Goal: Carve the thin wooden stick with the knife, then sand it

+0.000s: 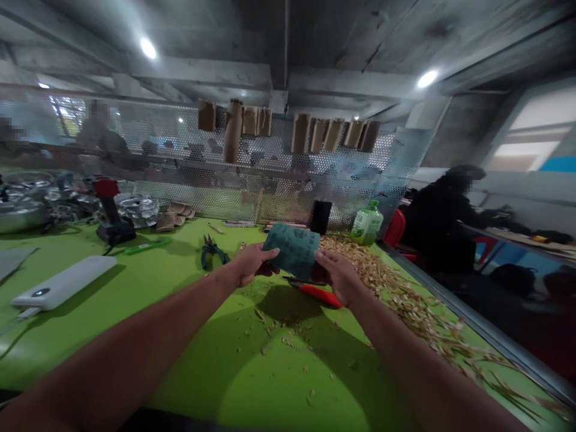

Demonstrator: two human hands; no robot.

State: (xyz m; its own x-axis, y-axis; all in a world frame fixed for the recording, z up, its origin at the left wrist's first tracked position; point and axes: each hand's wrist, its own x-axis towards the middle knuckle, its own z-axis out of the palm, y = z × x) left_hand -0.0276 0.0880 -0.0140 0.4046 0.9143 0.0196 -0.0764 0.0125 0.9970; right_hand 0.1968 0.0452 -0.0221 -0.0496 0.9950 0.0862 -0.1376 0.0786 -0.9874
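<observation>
A dark green sheet of sandpaper (291,249) with faint print on its face is held up over the table, bowed a little. My left hand (251,264) pinches its left edge, thumb on top. At the opposite edge my right hand (336,273) grips it the same way. Below and just beyond the sheet lies a tool with a red-orange handle (320,294), its other end partly hidden. Pliers with dark handles (211,252) rest left of my left hand. Pale wood shavings (382,276) are heaped to the right of my right hand.
On the green table (180,360) stand a red and black cordless drill (110,210), a white power bank (65,285) with a cable, and a green bottle (366,222). Wooden pieces hang on a perforated metal screen (279,180). A person in dark clothes (443,219) sits at right.
</observation>
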